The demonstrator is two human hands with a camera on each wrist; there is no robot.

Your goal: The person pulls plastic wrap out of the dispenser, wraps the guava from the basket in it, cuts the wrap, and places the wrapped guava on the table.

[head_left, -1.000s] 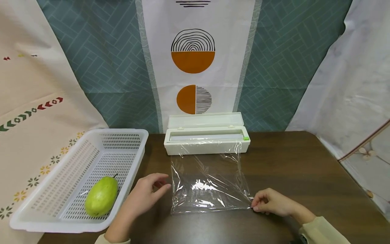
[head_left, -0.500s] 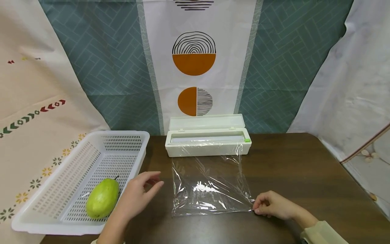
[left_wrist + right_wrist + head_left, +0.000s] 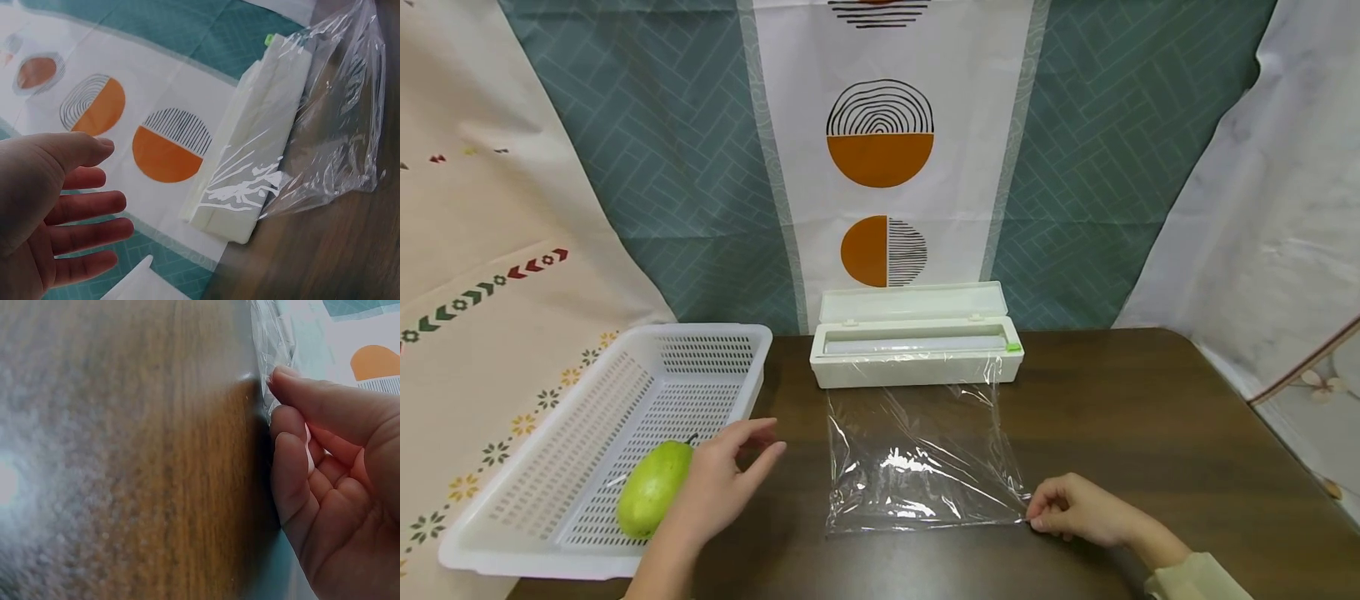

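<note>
A sheet of clear plastic wrap (image 3: 917,467) stretches toward me over the table from a white wrap dispenser (image 3: 917,369), whose lid stands raised at the back. Its near right corner is pinched between the thumb and fingers of my right hand (image 3: 1086,510); the right wrist view shows the film (image 3: 270,344) running up to the fingertips. My left hand (image 3: 718,479) hovers over the right rim of the basket, fingers loosely bent, holding nothing. In the left wrist view its fingers (image 3: 87,203) are spread apart, away from the film (image 3: 337,119).
At the left stands a white perforated plastic basket (image 3: 602,392) with a green pear-shaped fruit (image 3: 653,490) inside, partly covered by my left hand and wrist. A dark wooden table (image 3: 1120,408) extends to the right. Patterned cloths (image 3: 1075,167) hang behind and at both sides.
My left hand has drawn back leftward from the film's left edge to over the basket's rim. My right hand keeps its pinch on the corner, and the film lies nearly the same.
</note>
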